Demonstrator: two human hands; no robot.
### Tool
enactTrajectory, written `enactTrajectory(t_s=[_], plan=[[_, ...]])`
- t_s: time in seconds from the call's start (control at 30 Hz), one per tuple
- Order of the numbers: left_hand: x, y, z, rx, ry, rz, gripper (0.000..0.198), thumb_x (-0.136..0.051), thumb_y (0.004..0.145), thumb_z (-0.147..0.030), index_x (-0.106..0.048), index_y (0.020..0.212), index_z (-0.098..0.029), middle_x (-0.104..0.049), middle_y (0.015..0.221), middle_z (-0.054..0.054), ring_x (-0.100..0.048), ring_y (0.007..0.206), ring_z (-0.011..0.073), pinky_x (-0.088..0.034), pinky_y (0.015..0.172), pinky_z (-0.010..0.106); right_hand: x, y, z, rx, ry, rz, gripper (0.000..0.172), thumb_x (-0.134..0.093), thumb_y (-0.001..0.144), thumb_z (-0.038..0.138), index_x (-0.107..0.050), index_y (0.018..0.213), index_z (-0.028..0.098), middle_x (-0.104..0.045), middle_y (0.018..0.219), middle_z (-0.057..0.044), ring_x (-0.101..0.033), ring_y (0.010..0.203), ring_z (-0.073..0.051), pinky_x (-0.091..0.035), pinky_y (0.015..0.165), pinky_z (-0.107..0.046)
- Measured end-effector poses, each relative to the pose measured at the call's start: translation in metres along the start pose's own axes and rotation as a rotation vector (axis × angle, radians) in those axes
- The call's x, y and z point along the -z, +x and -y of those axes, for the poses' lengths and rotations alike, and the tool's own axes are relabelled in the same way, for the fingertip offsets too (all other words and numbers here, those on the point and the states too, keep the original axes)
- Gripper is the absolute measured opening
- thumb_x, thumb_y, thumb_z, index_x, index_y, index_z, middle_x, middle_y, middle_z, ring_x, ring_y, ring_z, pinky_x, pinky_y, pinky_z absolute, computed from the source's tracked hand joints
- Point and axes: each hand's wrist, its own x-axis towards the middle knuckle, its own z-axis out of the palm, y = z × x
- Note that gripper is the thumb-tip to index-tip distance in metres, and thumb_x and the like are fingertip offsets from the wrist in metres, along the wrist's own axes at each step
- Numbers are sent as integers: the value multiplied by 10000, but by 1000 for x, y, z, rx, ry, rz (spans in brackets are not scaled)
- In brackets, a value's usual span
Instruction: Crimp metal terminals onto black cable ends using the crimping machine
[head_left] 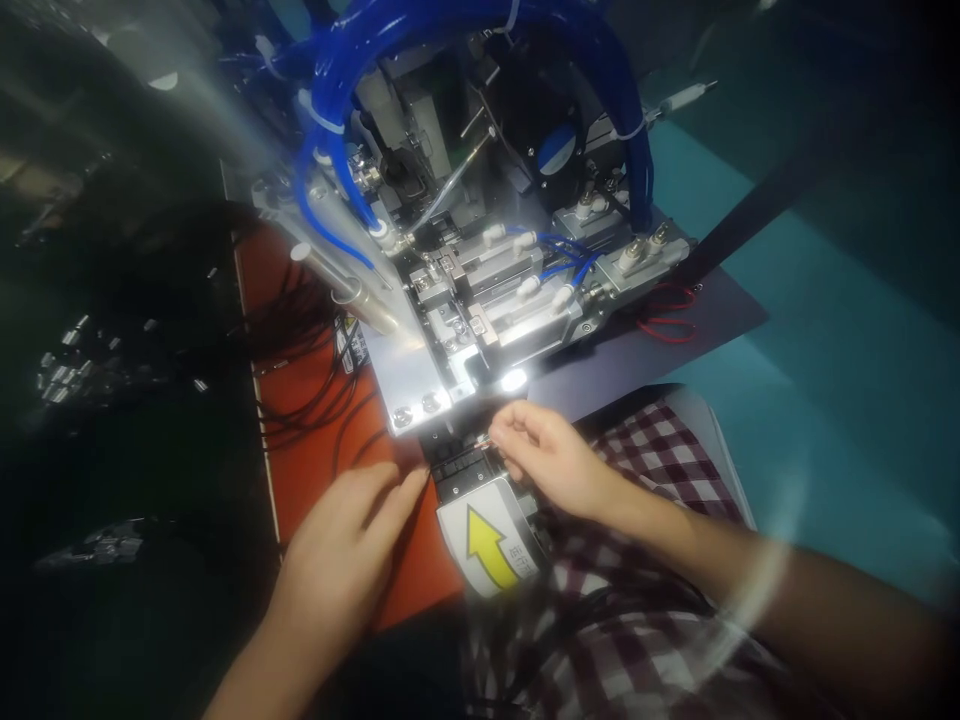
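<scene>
My right hand (551,455) is closed in a pinch at the front end of the machine's track (461,468). Between its fingertips is a small, thin, wire-like piece (482,443) with a reddish tint. My left hand (341,545) lies to the left of the track, its fingers pressed together and their tips at the track's edge. Whatever those left fingertips hold, if anything, is too small to make out. Just in front of both hands, a white label with a yellow arrow (484,535) covers the near end of the track.
Behind the hands stands a machine with metal slides (525,320) and a bright metal plate (409,385). Thick blue air hoses (480,20) arch over it. Black cables (300,400) lie on the orange-red surface (420,590) at left. A red wire (667,325) loops at right.
</scene>
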Motion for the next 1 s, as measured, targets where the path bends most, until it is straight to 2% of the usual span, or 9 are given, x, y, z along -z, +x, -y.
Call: enactTrajectory(t_s=[0.1, 0.3, 0.47, 0.57, 0.67, 0.73, 0.8, 0.9, 1.0], plan=[[-5, -1, 7, -69, -7, -35, 362, -430, 883, 23, -567, 1177, -136, -589, 1019, 107, -581, 889, 193, -477, 722, 277, 2, 1, -1, 5, -8, 7, 182, -509, 920, 309, -507, 789, 183, -481, 547, 74, -461, 519, -95, -384, 562, -250], [-9, -5, 11, -26, -168, -40, 400, -457, 882, 41, -542, 1215, -164, -520, 1070, 92, -538, 936, 169, -445, 790, 274, 8, 4, 1, -64, 78, 8, 243, -450, 941, 307, -526, 758, 167, -520, 616, 51, -483, 511, -80, -398, 570, -245], [-10, -5, 11, -5, -184, -40, 417, -465, 878, 46, -542, 1225, -172, -511, 1075, 82, -530, 951, 168, -429, 812, 277, 3, 4, 4, -64, 87, 38, 219, -560, 880, 333, -512, 732, 179, -478, 559, 73, -485, 506, -89, -406, 557, -237], [-10, -4, 11, -6, -174, -36, 406, -461, 881, 40, -543, 1218, -170, -508, 1067, 80, -529, 944, 167, -426, 803, 275, 3, 0, 5, -53, 56, 60, 190, -532, 894, 308, -519, 755, 179, -515, 602, 58, -490, 501, -86, -419, 544, -237], [-10, -4, 10, -13, -167, -37, 407, -453, 883, 38, -538, 1221, -173, -506, 1074, 82, -529, 944, 167, -428, 805, 278, 6, -9, 4, 189, -244, -83, 109, -501, 918, 259, -580, 927, 184, -575, 715, 24, -541, 590, -110, -443, 582, -253], [-9, -5, 10, -15, -166, -41, 415, -457, 880, 41, -533, 1228, -172, -506, 1076, 84, -530, 943, 168, -434, 797, 276, 9, -16, 3, 439, -495, -148, 177, -488, 918, 183, -619, 1036, 181, -645, 845, -24, -598, 724, -137, -465, 669, -275], [-9, -4, 9, -10, -163, -42, 421, -460, 875, 47, -532, 1230, -167, -509, 1068, 85, -532, 939, 168, -440, 787, 273, 13, -21, 3, 620, -712, -131, 260, -476, 906, 121, -654, 1087, 170, -680, 917, -54, -621, 774, -149, -461, 692, -282], [-9, -4, 8, -13, -153, -36, 410, -455, 874, 44, -536, 1223, -157, -515, 1051, 86, -536, 922, 168, -452, 760, 267, 15, -24, 10, 736, -1006, -98, 331, -480, 866, 82, -679, 1115, 172, -686, 804, -36, -609, 654, -154, -406, 589, -294], [-9, -3, 8, -15, -139, -40, 407, -446, 875, 34, -542, 1221, -158, -523, 1043, 89, -543, 908, 174, -464, 736, 268, 11, -25, 29, 729, -1250, -45, 337, -487, 821, 65, -696, 1068, 160, -661, 691, -20, -596, 580, -175, -337, 529, -318]])
